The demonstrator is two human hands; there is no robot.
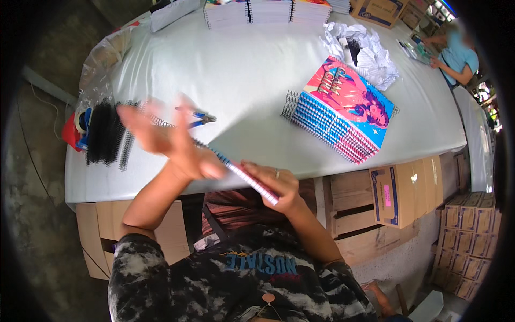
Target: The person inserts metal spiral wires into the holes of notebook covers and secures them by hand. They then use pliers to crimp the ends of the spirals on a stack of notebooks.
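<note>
My right hand (pixel 276 185) grips a thin notebook (pixel 248 180) seen edge-on, held over the near edge of the white table (pixel 241 80). My left hand (pixel 166 139) is blurred with motion, fingers spread, its heel against the notebook's far end where a wire spiral (pixel 161 122) runs along the binding. Blue-handled pliers (pixel 196 118) lie on the table just beyond my left hand. A fanned stack of spiral notebooks (pixel 343 110) with pink and blue covers lies to the right.
Black and silver spiral wires (pixel 107 134) lie piled at the table's left end. More notebook stacks (pixel 268 11) line the far edge, with crumpled white paper (pixel 367 51) near them. Cardboard boxes (pixel 407 193) stand under and right of the table. Another person (pixel 456 53) works at the far right.
</note>
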